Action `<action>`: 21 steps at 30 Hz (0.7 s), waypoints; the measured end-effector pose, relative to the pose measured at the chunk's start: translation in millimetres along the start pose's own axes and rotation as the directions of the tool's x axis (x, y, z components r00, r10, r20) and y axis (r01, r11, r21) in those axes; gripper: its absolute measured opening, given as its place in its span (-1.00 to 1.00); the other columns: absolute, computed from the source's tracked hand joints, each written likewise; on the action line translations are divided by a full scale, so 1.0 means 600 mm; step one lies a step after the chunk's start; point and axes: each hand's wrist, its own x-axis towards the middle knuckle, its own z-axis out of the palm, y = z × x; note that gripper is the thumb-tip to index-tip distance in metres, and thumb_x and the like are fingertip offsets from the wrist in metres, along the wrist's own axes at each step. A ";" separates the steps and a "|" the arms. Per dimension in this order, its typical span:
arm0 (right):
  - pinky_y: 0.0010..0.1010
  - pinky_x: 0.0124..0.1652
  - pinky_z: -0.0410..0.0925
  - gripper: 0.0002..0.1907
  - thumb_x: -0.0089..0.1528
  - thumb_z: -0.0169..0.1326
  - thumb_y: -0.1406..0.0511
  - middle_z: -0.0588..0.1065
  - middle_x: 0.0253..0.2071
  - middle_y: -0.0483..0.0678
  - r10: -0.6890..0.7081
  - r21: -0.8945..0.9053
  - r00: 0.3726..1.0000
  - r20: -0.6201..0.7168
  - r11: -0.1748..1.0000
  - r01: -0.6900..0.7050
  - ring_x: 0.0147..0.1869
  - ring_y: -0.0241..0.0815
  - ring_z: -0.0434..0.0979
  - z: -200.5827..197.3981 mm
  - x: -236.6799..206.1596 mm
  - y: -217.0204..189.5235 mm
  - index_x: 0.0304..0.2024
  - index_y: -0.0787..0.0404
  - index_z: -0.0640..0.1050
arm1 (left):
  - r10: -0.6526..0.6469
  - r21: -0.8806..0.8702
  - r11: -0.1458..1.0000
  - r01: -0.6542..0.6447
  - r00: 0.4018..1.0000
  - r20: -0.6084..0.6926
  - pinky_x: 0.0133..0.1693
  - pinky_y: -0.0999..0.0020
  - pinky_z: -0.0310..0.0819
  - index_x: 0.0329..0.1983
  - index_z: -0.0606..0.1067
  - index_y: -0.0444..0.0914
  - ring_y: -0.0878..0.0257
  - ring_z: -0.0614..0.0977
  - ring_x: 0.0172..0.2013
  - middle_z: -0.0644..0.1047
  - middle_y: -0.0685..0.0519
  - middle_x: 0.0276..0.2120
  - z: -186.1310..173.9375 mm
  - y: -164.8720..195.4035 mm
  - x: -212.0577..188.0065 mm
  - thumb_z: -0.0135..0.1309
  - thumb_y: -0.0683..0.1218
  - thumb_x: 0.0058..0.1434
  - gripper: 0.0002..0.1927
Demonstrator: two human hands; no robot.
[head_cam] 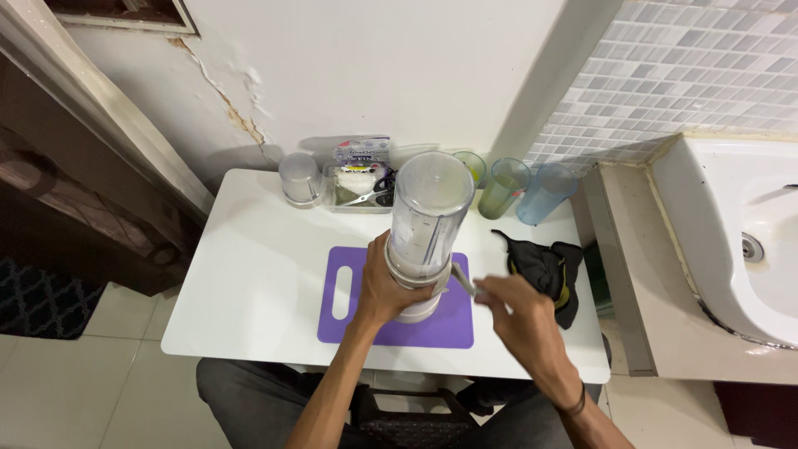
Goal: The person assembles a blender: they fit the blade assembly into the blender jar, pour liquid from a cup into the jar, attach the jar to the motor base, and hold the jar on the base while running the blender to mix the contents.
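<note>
Seen from above: left hand (384, 287) wrapped around the white base of an upright blender (424, 237), standing on a purple cutting board (391, 328) at the middle of a small white table (249, 283). Right hand (517, 312) just right of the blender, fingers pinched on a thin grey cord or rod (462, 283) (too small to tell which) slanting up-left to the base. Blender's long axis vertical, clear jar topmost; behind it, tinted cups (524, 189), a small jar (299, 179), a black cloth (544, 270) at right.
</note>
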 end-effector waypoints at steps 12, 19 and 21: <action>-0.22 -0.17 0.48 -0.81 0.15 0.10 0.56 0.60 -0.15 0.20 -0.165 -0.060 0.962 -0.217 0.986 0.155 -0.13 0.17 0.64 0.077 0.175 0.065 -0.19 0.37 0.60 | 0.127 -0.013 0.992 -0.128 0.990 -0.060 0.10 0.01 0.52 0.31 0.26 -0.32 -0.09 0.53 0.14 0.41 -0.20 0.12 0.004 -0.006 -0.002 0.47 0.13 -0.24 0.07; -0.05 -0.12 0.42 -0.70 0.02 0.00 0.60 0.55 -0.15 0.28 -0.108 -0.122 0.986 -0.123 0.988 0.093 -0.07 0.33 0.53 0.169 0.085 0.130 -0.20 0.42 0.57 | 0.146 -0.031 0.988 -0.150 0.984 -0.099 0.11 0.04 0.51 0.32 0.28 -0.31 -0.07 0.54 0.14 0.44 -0.17 0.12 0.007 -0.006 -0.004 0.47 0.11 -0.22 0.05; -0.05 -0.16 0.43 -0.78 0.13 0.02 0.57 0.57 -0.17 0.27 -0.062 -0.048 0.994 -0.088 0.997 0.058 -0.14 0.31 0.55 0.173 0.034 0.127 -0.19 0.39 0.59 | 0.144 -0.042 0.988 -0.148 0.984 -0.102 0.10 0.05 0.51 0.31 0.28 -0.31 -0.06 0.54 0.13 0.43 -0.17 0.11 0.007 -0.006 -0.005 0.47 0.12 -0.22 0.04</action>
